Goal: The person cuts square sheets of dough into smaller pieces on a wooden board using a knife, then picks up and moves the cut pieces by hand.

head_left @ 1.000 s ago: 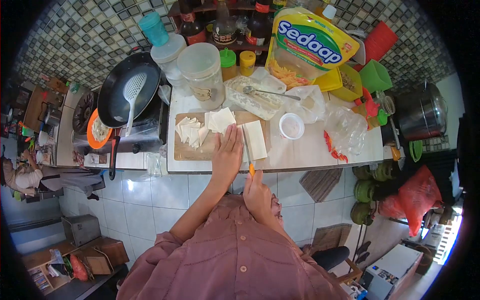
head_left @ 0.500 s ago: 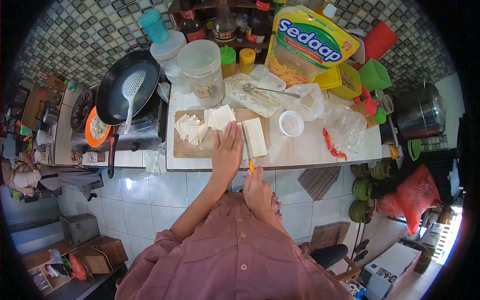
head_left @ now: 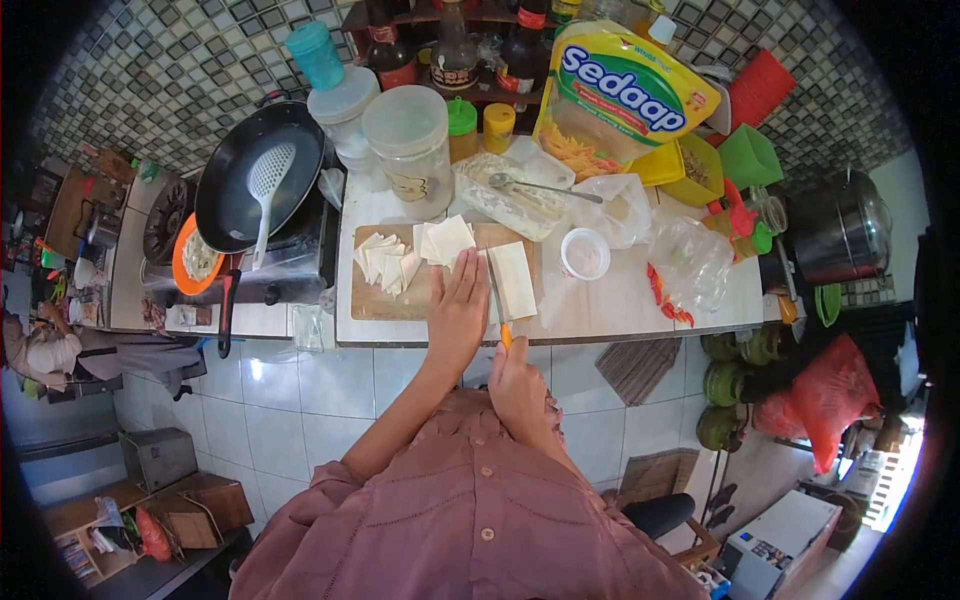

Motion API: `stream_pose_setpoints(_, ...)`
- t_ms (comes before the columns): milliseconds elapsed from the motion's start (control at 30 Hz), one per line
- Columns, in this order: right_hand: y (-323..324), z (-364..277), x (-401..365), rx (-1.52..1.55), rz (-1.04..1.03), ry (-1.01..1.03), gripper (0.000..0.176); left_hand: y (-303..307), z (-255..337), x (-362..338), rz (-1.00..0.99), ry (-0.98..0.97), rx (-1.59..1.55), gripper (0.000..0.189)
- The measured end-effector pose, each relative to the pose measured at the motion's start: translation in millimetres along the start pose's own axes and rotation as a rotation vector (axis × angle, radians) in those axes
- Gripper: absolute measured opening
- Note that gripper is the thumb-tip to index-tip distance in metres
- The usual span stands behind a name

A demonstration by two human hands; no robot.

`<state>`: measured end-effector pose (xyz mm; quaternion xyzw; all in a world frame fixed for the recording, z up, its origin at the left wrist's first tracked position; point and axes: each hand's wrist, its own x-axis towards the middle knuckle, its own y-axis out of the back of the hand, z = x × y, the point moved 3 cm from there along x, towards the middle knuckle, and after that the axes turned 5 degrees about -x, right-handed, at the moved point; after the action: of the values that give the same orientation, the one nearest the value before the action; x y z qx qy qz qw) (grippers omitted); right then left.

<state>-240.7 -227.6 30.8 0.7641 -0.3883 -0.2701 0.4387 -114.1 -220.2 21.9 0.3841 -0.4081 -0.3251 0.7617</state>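
The left hand (head_left: pixel 458 310), fingers together, lies flat over the cutting board (head_left: pixel 390 308), perhaps steadying what it covers (contact is hidden). The right hand (head_left: pixel 518 385) clasps the knife (head_left: pixel 506 334) by its handle, seemingly for control, blade along the left edge of the board's white sheets (head_left: pixel 514 282).

The right fingers (head_left: pixel 517 362) partly hide the knife handle (head_left: pixel 506 333) (the view's top edge crops the bottles (head_left: pixel 455 52)).
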Motion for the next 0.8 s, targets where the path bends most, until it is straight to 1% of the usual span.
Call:
stream_pose_setpoints(400,-1,-1,7,-0.018,0.066,0.018,0.026,-1,0,0,0.016,0.004,0.000,0.045)
stream_pose_setpoints(533,-1,-3,14,0.037,0.041,0.037,0.027,-2,0,-2,0.039,-0.026,0.045,0.044)
stream_pose_setpoints(600,-1,-3,11,-0.022,0.051,0.020,0.027,0,1,0,0.050,-0.025,0.041,0.045)
stream_pose_setpoints(667,0,-4,9,-0.029,0.039,0.012,0.028,2,2,1,0.004,-0.002,0.033,0.044)
stream_pose_setpoints(733,0,-4,12,-0.037,0.025,-0.001,0.028,-1,1,0,0.016,-0.009,0.044,0.044)
stream_pose_setpoints(800,-3,-5,19,0.027,0.038,0.016,0.029,-2,1,-2,0.021,-0.016,0.055,0.045)
